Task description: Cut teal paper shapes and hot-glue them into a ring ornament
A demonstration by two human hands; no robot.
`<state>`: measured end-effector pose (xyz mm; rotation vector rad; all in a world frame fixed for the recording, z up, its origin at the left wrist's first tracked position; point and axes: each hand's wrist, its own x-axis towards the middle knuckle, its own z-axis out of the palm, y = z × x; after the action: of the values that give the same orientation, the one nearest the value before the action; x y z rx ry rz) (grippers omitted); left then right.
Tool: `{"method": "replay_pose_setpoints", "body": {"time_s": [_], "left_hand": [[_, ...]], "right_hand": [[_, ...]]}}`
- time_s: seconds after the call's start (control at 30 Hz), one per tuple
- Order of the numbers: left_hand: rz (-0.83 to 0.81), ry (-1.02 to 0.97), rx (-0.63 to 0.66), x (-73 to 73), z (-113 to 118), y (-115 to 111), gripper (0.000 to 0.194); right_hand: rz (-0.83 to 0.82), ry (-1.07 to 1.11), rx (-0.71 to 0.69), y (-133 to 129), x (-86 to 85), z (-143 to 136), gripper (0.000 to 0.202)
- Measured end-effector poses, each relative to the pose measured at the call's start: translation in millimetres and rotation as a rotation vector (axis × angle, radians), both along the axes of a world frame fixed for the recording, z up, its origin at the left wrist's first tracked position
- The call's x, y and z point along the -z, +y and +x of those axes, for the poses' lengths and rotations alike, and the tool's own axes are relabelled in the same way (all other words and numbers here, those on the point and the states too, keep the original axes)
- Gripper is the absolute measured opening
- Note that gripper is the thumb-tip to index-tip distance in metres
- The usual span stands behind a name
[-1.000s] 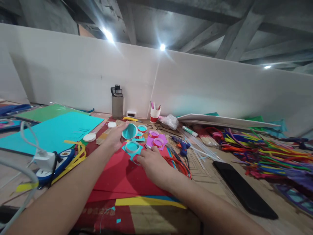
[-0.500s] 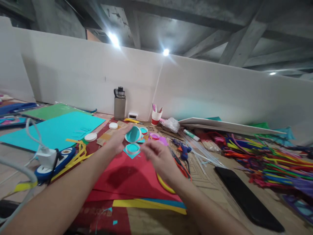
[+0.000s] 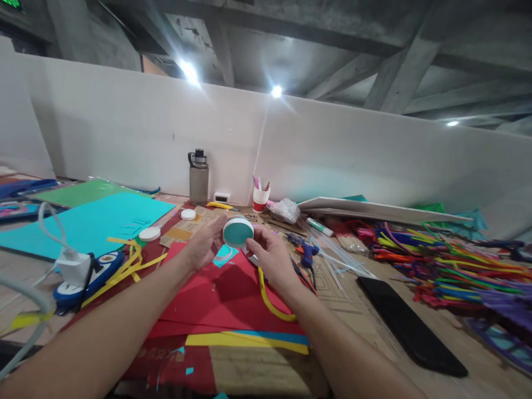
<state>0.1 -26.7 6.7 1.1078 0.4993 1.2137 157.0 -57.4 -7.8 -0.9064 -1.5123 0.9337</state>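
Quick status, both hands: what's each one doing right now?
Left hand: closed on the round white-rimmed teal-faced lid, gripping its left side.
Right hand: fingers on the same lid's right side, sharing the hold.

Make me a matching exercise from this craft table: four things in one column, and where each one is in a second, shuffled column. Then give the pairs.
Things:
1. teal disc
2. bottle
3. glue gun
4. black slab

Places:
A. upright at the back wall
B. flat on the table to the right of the arms
C. held between the left hand and right hand
D. lying just right of the right hand

Pairs: 1-C, 2-A, 3-D, 4-B
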Motion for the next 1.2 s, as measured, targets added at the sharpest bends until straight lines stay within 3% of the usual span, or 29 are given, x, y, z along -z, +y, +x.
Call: {"method": "replay_pose_setpoints", "body": {"time_s": [0.4, 0.6, 0.73, 0.97, 1.1, 1.17, 1.2], "left_hand": [[0.049, -0.08, 0.053, 7.6, 7, -6, 0.031], [-0.032, -0.133, 0.047, 8.1, 10, -7, 0.028], [-0.184, -0.189, -0.028, 11.4, 9, 1, 0.024], [-0.424, -0.25, -0.069, 5.8, 1, 7, 0.028], [-0.439, -0.316, -0.078, 2.5, -1, 7, 0.028], [-0.446, -0.334, -0.081, 3.1, -2, 9, 0.027], [-0.449, -0.34, -0.089, 3.6, -2, 9, 0.026]], "right_hand": [[-0.104, 0.175, -0.033, 5, 5.5, -4, 0.022], [-0.163, 0.25, -0.061, 9, 12.1, -5, 0.024], [-0.178, 0.224, -0.037, 9, 8.5, -4, 0.028], [-0.037, -0.038, 0.272, 21, -2.1, 31, 0.033], [0.046, -0.501, 0.611, 27, -4.4, 72, 0.029], [0.003, -0.626, 0.704, 25, -3.1, 93, 0.027], [-0.071, -0.801, 0.78, 23, -1.4, 102, 0.029]]}}
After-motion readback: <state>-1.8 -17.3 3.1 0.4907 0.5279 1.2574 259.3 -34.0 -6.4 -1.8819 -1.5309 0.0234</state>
